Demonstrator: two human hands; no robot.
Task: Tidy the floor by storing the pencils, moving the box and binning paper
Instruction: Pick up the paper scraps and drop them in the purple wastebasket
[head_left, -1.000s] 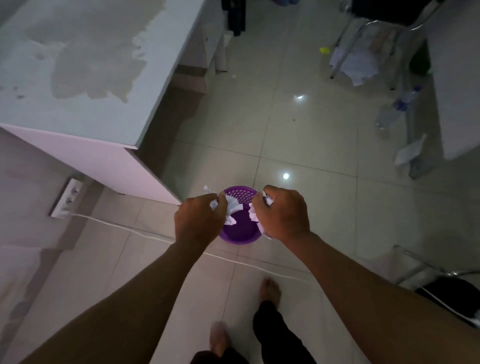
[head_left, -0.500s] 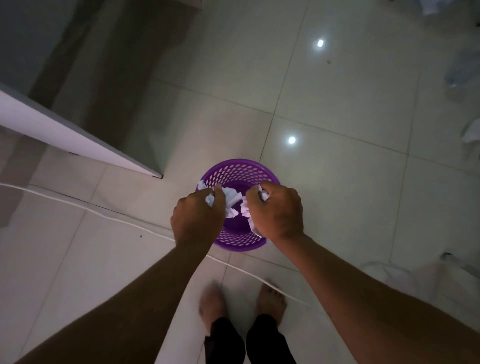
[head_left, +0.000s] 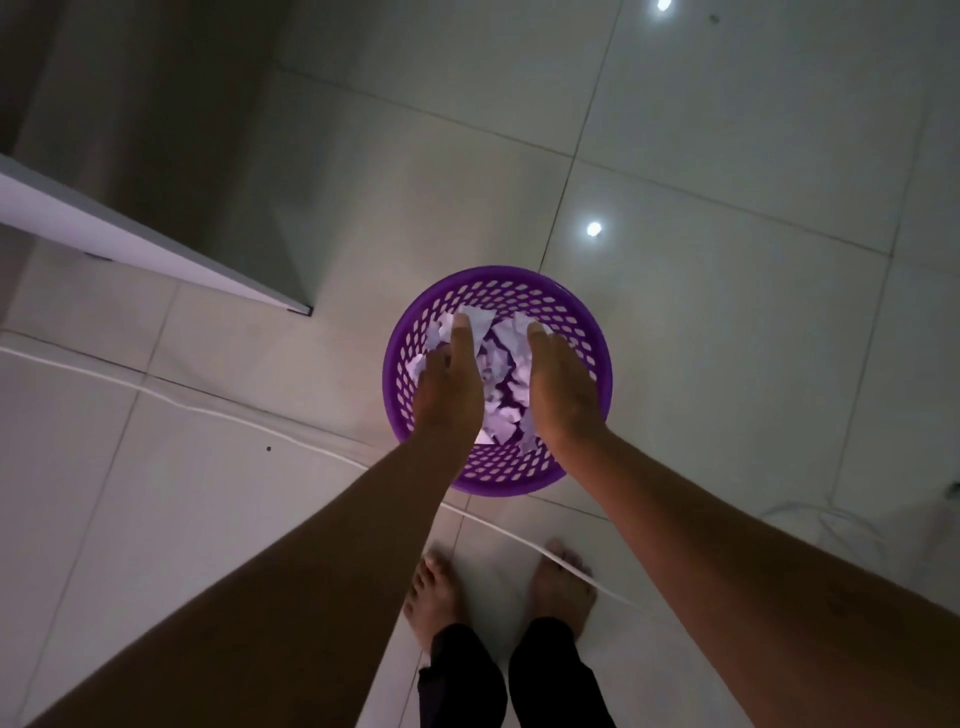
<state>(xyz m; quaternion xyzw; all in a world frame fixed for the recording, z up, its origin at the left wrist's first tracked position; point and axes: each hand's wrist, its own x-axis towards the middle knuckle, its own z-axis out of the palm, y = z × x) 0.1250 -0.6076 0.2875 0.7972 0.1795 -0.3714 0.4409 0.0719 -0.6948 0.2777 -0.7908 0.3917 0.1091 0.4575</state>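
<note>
At the bottom of the view two bare feet (head_left: 498, 587) are seen on the pale tiled floor (head_left: 727, 322), with dark trouser legs below them. A thin white cable (head_left: 218, 413) is laid across the tiles, running under the forearms and past the toes. Just beyond the feet a purple mesh bin (head_left: 571, 306) is stood upright on the floor, and torn white paper (head_left: 501, 358) is seen lying inside it. Both hands are held over the mouth of the bin, side by side and apart. The left hand (head_left: 449, 384) is spread with its fingers straight, nothing being gripped, though pieces of paper show right by its fingertips. The right hand (head_left: 561, 384) is likewise flat and slack, nothing held. Further left the white edge of a table (head_left: 130, 244) is seen, and two bright light reflections are shown on the far tiles
</note>
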